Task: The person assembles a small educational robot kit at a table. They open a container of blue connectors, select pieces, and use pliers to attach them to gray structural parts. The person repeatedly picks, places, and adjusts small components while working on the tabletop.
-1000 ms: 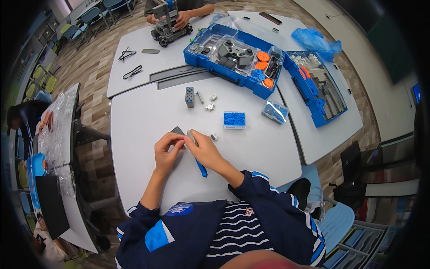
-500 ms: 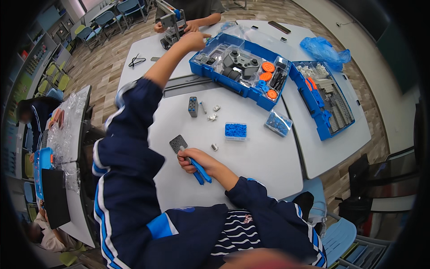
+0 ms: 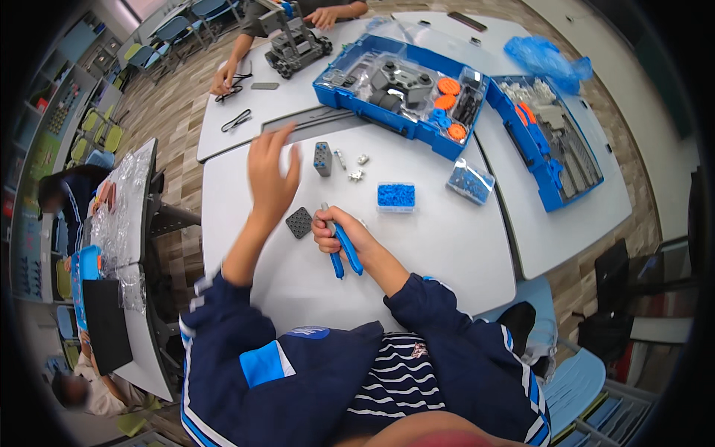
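Note:
Blue-handled pliers (image 3: 348, 252) are gripped by their jaw end in my right hand (image 3: 339, 229), handles pointing back toward me. My left hand (image 3: 269, 175), slightly blurred, is raised over the table with its fingers apart and nothing in it. Close to the pliers' tip lies a dark grey plate with holes (image 3: 299, 223). Farther off stands a grey block with blue dots (image 3: 322, 159), beside a small light-coloured rod (image 3: 340, 159) and white connector pieces (image 3: 356, 175). To the right sits a clear box of blue pegs (image 3: 395, 197).
A blue case (image 3: 406, 127) of parts, including a controller, spans the middle back. Right of it are another clear box (image 3: 471, 181), a second parts tray (image 3: 562, 160) and a blue plastic bag (image 3: 547, 61). Across the table, a person's hand (image 3: 225, 79) is near a wheeled grey model (image 3: 294, 48).
My left arm has drawn back from the far side of the table. My right hand has shifted slightly away from me with the pliers. The other person's hand has moved to a black cable.

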`<state>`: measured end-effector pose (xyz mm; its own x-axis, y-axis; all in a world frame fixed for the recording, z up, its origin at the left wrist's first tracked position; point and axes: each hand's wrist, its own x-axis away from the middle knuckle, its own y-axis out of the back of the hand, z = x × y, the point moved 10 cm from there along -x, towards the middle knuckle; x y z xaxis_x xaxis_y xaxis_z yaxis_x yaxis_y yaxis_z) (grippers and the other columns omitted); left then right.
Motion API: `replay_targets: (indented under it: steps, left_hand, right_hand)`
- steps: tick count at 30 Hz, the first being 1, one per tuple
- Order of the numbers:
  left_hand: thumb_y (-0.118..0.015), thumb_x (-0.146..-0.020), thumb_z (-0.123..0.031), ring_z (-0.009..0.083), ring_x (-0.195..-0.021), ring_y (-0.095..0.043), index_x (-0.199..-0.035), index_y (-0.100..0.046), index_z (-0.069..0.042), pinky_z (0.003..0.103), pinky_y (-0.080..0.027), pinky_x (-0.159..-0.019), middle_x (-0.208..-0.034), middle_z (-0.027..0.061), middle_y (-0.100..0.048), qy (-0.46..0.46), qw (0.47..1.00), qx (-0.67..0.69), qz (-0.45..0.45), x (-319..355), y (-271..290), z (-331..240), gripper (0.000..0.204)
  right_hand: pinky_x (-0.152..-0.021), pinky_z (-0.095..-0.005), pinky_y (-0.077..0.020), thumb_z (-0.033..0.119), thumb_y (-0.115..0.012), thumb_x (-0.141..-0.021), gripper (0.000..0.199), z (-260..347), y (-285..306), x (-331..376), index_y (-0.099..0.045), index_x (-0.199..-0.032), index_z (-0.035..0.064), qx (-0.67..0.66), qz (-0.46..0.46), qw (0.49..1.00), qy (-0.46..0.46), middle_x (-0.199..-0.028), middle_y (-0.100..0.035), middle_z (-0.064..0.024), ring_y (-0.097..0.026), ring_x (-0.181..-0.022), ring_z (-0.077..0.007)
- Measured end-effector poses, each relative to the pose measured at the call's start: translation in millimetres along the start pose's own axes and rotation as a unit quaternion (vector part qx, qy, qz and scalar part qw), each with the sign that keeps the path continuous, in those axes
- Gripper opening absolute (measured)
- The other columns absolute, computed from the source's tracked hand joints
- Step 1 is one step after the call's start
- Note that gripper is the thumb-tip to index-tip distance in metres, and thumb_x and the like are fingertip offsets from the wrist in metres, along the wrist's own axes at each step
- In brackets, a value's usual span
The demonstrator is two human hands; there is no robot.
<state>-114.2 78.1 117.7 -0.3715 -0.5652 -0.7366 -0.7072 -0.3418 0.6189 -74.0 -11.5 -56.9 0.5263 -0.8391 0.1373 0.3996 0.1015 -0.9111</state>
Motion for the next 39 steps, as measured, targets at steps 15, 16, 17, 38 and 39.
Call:
replay_targets:
  steps: [15,16,17,38,39]
  left_hand:
    - [-0.085,-0.079,-0.022,0.0393,-0.145,-0.03,-0.123,-0.064,-0.006,0.052,-0.034,-0.114,-0.144,0.0147,-0.048,0.189,0.973,0.044,0.122,151.6,11.7,46.5,0.051]
    - [-0.085,-0.079,-0.022,0.0393,-0.144,-0.03,-0.122,-0.064,-0.006,0.052,-0.034,-0.114,-0.144,0.0145,-0.048,0.19,0.974,0.047,0.118,151.8,13.3,46.0,0.051]
    - [-0.085,-0.078,-0.022,0.0392,-0.144,-0.031,-0.121,-0.064,-0.006,0.052,-0.034,-0.114,-0.144,0.0144,-0.048,0.191,0.974,0.05,0.114,152.0,14.3,45.6,0.05]
    - [-0.084,-0.083,-0.023,0.0366,-0.137,-0.042,-0.121,-0.067,-0.005,0.049,-0.035,-0.113,-0.137,0.0138,-0.056,0.17,0.979,-0.008,0.111,157.3,13.4,58.7,0.046]
    - [-0.084,-0.084,-0.023,0.036,-0.136,-0.044,-0.121,-0.067,-0.004,0.049,-0.036,-0.112,-0.136,0.0136,-0.057,0.169,0.98,-0.013,0.101,151.3,17.8,57.7,0.045]
  right_hand:
    - [-0.049,-0.0227,-0.0346,0.023,-0.051,-0.099,0.018,-67.2,-30.8,3.6,-0.052,-0.089,0.008,0.237,0.047,0.96,-0.143,-0.076,-0.05,-0.0021,-0.043,-0.056,-0.0075]
    - [-0.049,-0.0227,-0.035,0.023,-0.052,-0.1,0.018,-67.3,-29.5,2.6,-0.053,-0.089,0.0078,0.231,0.04,0.962,-0.143,-0.076,-0.051,-0.0023,-0.043,-0.057,-0.0076]
    - [-0.049,-0.0227,-0.0355,0.022,-0.052,-0.1,0.018,-66.2,-27.5,1.7,-0.053,-0.089,0.0076,0.225,0.033,0.963,-0.142,-0.077,-0.051,-0.0025,-0.044,-0.057,-0.0077]
    - [-0.057,-0.0268,-0.0485,0.02,-0.057,-0.093,0.02,-51.5,-3.3,-3.6,-0.061,-0.084,0.0027,0.344,-0.054,0.936,-0.055,-0.074,-0.061,-0.004,-0.057,-0.061,-0.0114]
    - [-0.056,-0.0271,-0.0484,0.02,-0.057,-0.092,0.02,-52.2,-1.5,-3.9,-0.061,-0.083,0.0027,0.344,-0.06,0.935,-0.062,-0.074,-0.061,-0.0042,-0.057,-0.061,-0.0115]
